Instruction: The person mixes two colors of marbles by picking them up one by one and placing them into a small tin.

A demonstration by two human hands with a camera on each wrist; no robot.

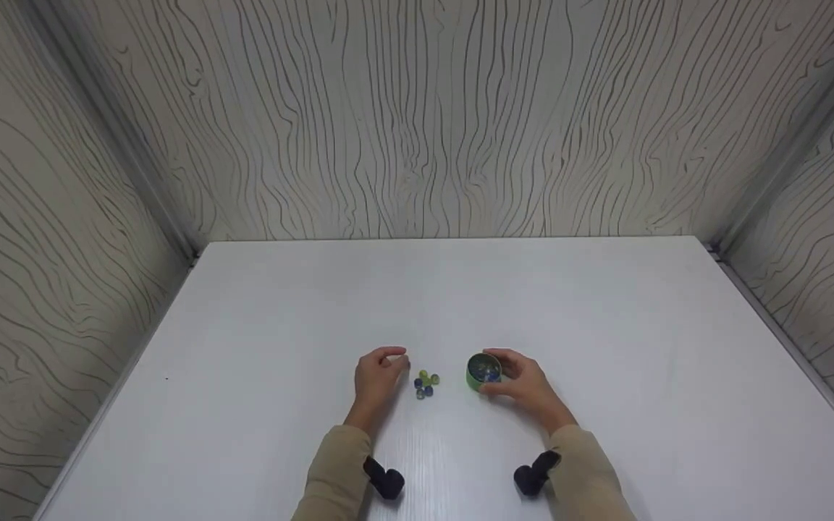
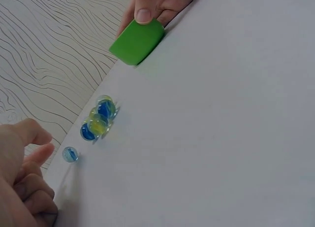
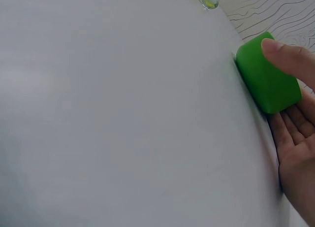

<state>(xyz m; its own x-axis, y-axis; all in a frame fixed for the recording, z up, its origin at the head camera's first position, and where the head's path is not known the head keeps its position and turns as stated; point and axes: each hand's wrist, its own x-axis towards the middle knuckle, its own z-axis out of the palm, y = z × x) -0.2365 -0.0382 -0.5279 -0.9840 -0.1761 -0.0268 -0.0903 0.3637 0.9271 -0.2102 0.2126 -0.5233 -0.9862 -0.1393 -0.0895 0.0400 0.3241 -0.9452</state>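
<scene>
My right hand grips a small green cup, thumb on its near side and fingers round the far side. In the head view the cup is tilted a little, and blue, shiny marbles show inside it. To the left, my left hand is low over the table, with index finger and thumb apart. One pale blue glass marble lies right by those fingertips. Between the hands, several blue and yellow-green marbles sit in a close cluster on the table.
The white table extends around both hands. Wood-patterned panels rise behind it and at both sides. A black wrist camera is fixed on the left sleeve, another camera on the right.
</scene>
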